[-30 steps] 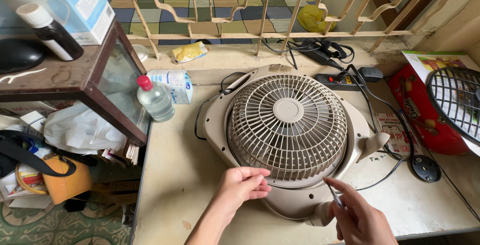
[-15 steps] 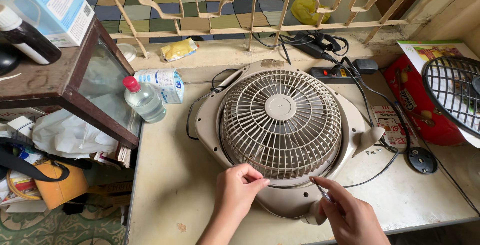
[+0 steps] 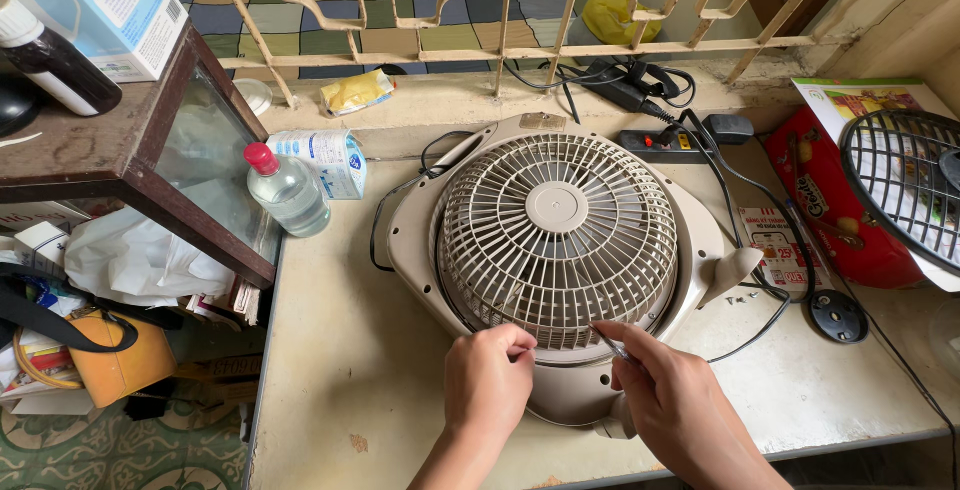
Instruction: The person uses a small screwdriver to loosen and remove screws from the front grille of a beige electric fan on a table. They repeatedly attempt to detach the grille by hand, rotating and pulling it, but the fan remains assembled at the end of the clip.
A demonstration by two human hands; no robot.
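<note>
Left grip [image 3: 487, 375] pinched at fan grille [image 3: 557, 240] rim | right grip [image 3: 668, 400] grasping thin metal tool [image 3: 612, 345], tip touching grille

1. The left hand [image 3: 488, 382] covers the near rim of the beige fan grille [image 3: 557, 240]; whether its fingers [image 3: 520, 342] pinch anything cannot be told.
2. The thin metal tool [image 3: 612, 346] in the right hand [image 3: 675, 408] is mostly hidden in the fist; its tip is too small to tell.
3. Both forearms are cut off by the bottom edge.
4. The black wire grille [image 3: 905, 195] is cut by the right edge.
5. The blue-and-white box [image 3: 85, 5] and dark bottle [image 3: 45, 60] run off the top left.
6. The small screws [image 3: 740, 299] on the surface [image 3: 340, 370] are too tiny to count.
</note>
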